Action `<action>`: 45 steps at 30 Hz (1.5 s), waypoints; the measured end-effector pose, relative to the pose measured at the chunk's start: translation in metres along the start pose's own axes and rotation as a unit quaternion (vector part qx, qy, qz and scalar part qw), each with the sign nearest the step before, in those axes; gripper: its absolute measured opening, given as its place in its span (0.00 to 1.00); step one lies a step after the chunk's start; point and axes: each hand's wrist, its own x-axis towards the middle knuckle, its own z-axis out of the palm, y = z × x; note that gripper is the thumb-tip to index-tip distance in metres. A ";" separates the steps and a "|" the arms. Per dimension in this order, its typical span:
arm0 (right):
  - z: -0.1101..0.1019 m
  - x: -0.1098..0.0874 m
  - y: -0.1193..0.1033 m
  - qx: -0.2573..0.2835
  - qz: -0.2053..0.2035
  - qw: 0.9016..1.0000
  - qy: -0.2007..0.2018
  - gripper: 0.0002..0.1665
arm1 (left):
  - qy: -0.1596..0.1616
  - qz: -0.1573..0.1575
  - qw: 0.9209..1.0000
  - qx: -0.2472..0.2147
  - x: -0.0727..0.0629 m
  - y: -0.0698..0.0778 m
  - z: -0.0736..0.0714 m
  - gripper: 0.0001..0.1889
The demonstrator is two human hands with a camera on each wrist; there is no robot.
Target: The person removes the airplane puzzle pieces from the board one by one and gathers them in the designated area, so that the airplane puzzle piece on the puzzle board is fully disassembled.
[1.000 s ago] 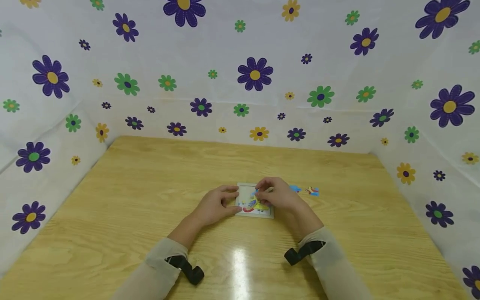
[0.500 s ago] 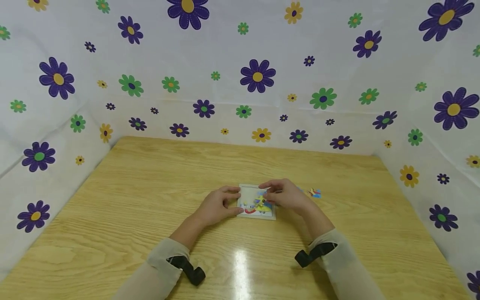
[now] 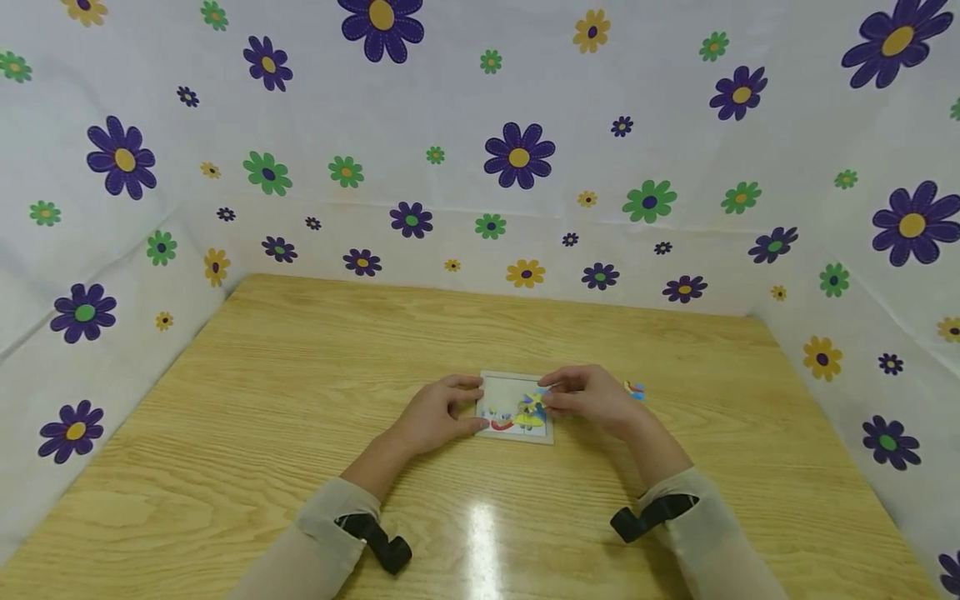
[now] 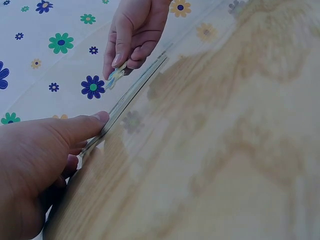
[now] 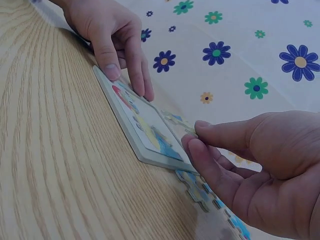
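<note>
A small jigsaw puzzle tray [image 3: 498, 390] with a pale rim lies on the table, partly filled with a colourful picture along its lower and right parts. My left hand [image 3: 435, 417] holds its left side, thumb near the lower corner and fingers farther up. Over the right edge, my right hand [image 3: 592, 402] pinches a puzzle piece [image 4: 116, 76] between thumb and fingertips. That puzzle piece [image 5: 176, 120] is raised above the tray in the right wrist view. Beyond the tray's right side lie loose puzzle pieces [image 5: 192, 189], partly hidden by the right hand.
The wooden table [image 3: 337, 350] surrounds the tray. One loose piece [image 3: 636, 390] shows past the right hand in the head view. A white cloth [image 3: 450, 108] printed with flowers stands behind and at both sides.
My right hand has moved to the right, from over the tray's middle to its right edge, still pinching the piece. The left hand stays on the tray. The head view has shifted slightly.
</note>
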 end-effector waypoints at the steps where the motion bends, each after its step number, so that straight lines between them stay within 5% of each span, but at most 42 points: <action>1: -0.001 -0.001 0.002 0.003 -0.002 1.000 0.001 0.20 | 0.000 -0.001 1.000 0.000 0.000 0.000 0.000 0.28; 30: -0.045 -0.031 0.034 0.018 0.010 0.999 0.035 0.20 | 0.006 -0.009 1.000 0.004 0.000 0.002 0.002 0.28; 45: -0.051 -0.040 0.032 0.019 0.020 0.997 0.067 0.20 | 0.004 -0.004 1.000 0.005 0.000 0.001 0.001 0.28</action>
